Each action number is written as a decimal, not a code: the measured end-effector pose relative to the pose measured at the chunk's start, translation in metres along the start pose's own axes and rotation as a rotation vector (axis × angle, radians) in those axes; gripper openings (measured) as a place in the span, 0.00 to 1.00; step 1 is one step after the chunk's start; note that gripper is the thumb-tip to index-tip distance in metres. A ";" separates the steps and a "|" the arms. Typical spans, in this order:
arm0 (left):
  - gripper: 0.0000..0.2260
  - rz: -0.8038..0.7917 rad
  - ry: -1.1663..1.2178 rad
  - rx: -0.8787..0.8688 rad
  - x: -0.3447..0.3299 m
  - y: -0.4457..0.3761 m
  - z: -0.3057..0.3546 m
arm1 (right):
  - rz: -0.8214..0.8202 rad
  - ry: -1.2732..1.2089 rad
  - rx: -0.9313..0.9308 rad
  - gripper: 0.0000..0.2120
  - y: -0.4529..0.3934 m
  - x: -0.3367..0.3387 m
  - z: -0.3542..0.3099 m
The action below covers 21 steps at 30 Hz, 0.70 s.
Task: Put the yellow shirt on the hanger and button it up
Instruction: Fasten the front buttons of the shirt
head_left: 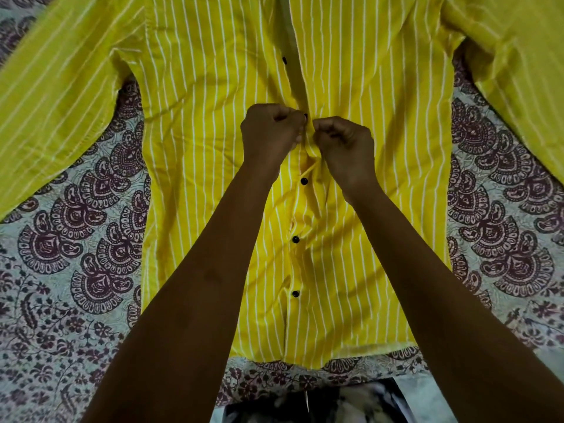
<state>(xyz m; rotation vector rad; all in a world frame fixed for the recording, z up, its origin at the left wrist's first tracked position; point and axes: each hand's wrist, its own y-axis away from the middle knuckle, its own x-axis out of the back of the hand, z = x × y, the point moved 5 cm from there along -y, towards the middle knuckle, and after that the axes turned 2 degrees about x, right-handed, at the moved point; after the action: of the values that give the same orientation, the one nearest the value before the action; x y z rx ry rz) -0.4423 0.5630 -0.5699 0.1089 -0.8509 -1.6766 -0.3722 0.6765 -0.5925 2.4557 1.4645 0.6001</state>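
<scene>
The yellow shirt (366, 148) with thin white stripes lies flat, front up, sleeves spread to both sides. Its lower three black buttons (295, 239) are fastened along the placket. Higher up the placket gapes open, with one loose black button (284, 60) showing. My left hand (270, 132) pinches the left placket edge at a black button (305, 116). My right hand (346, 148) pinches the right placket edge against it, knuckles nearly touching. No hanger is visible; the collar area is cut off at the top.
The shirt rests on a pale bedsheet (76, 239) printed with dark maroon paisley and flowers. A dark patterned garment (320, 404) shows at the bottom edge near my body.
</scene>
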 end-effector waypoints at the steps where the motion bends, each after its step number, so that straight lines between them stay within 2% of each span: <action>1: 0.08 -0.009 -0.001 0.003 0.000 0.000 0.001 | 0.014 -0.038 -0.019 0.10 0.001 0.000 0.002; 5: 0.04 -0.041 0.007 0.012 -0.003 0.000 -0.001 | 0.073 -0.249 -0.152 0.09 0.003 -0.001 0.007; 8: 0.05 -0.055 0.003 0.020 -0.004 0.001 -0.007 | 0.089 -0.269 -0.178 0.10 0.003 -0.001 0.008; 14: 0.06 -0.064 0.060 0.064 -0.002 0.000 -0.009 | 0.049 -0.113 -0.057 0.16 0.004 -0.006 0.002; 21: 0.03 -0.115 0.038 0.036 -0.002 -0.005 -0.009 | 0.056 -0.092 0.011 0.09 -0.004 -0.003 0.001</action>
<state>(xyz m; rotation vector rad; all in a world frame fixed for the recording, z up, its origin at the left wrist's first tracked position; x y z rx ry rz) -0.4413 0.5603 -0.5802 0.2169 -0.8596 -1.7610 -0.3764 0.6759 -0.5956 2.5052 1.3718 0.4835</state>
